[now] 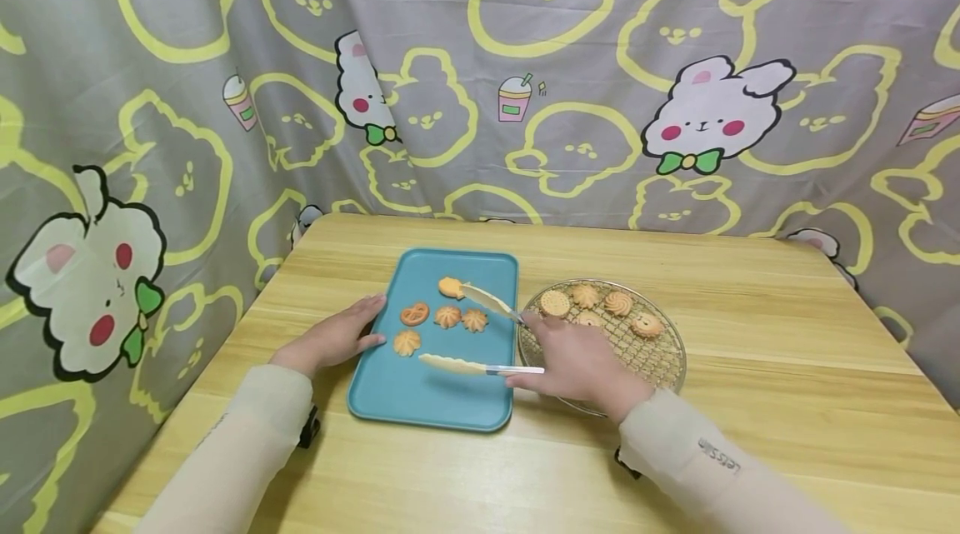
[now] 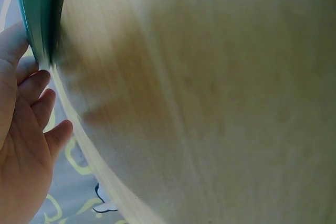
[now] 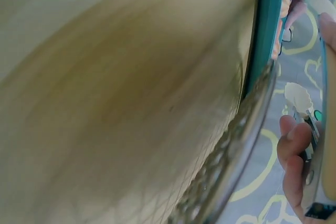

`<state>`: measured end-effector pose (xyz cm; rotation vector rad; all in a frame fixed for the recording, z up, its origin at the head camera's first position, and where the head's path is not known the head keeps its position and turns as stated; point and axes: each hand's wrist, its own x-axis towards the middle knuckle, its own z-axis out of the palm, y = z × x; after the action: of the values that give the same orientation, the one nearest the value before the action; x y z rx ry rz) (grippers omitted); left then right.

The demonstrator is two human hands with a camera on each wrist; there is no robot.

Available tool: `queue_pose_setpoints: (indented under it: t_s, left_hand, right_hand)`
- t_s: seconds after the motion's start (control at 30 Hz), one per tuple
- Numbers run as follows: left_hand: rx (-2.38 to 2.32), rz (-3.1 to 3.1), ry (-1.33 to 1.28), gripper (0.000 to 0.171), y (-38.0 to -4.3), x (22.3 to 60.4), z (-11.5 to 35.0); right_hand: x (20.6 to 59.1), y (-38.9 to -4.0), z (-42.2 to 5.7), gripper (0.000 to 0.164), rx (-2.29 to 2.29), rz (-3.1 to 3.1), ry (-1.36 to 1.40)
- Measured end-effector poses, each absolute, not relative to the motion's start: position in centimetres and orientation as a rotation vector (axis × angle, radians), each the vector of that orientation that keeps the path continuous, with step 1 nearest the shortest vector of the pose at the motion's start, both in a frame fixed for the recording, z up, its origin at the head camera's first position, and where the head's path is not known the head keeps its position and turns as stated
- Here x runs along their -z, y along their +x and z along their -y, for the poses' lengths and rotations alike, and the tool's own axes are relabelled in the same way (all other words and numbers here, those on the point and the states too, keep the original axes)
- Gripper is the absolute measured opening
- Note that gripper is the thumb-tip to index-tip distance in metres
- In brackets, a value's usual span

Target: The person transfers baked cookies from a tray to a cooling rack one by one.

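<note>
My left hand [image 1: 333, 338] rests its fairly straight fingers against the left rim of a blue-green tray [image 1: 435, 401]; the left wrist view shows its fingertips at the tray's edge. In my right hand [image 1: 577, 359] I hold metal tongs [image 1: 457, 364] with cream scalloped tips, their arms spread wide over the tray. The far tip overlaps a fish-shaped cookie [image 1: 451, 287]. Nothing is pinched between the tips. Also on the tray lie a pretzel-shaped cookie [image 1: 414, 314], two flower-shaped cookies [image 1: 447, 316] and a shell-like cookie [image 1: 407, 342] at lower left.
Right of the tray stands a round wire rack [image 1: 645, 351], partly hidden by my right hand. Several cookies lie on it, among them a swirled cookie [image 1: 618, 303] and a round cookie [image 1: 555, 303]. A patterned curtain [image 1: 450, 167] hangs behind the wooden table [image 1: 750, 334].
</note>
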<state>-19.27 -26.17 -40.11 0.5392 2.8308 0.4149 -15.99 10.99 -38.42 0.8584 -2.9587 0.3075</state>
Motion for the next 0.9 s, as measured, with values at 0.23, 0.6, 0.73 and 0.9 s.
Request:
queue_pose_setpoints:
  t_s: [0.23, 0.6, 0.73, 0.9]
  left_hand:
    - [-0.414, -2.829, 0.542, 0.071, -19.3, 40.2, 26.2]
    - [-0.402, -2.84, 0.565, 0.07, -19.4, 40.3, 26.3]
    - [-0.405, -2.84, 0.56, 0.07, -19.3, 40.2, 26.3]
    - [-0.412, -2.84, 0.559, 0.07, -19.4, 40.3, 26.3]
  right_hand:
    - [38.6, -16.3, -9.7, 0.097, -0.259, 2.917, 0.94]
    - [38.7, -16.2, -8.1, 0.09, -0.202, 2.883, 0.999]
    - [38.8, -16.2, -7.7, 0.086, -0.184, 2.862, 1.036]
    - [38.8, -16.1, -7.1, 0.081, -0.154, 2.848, 1.058]
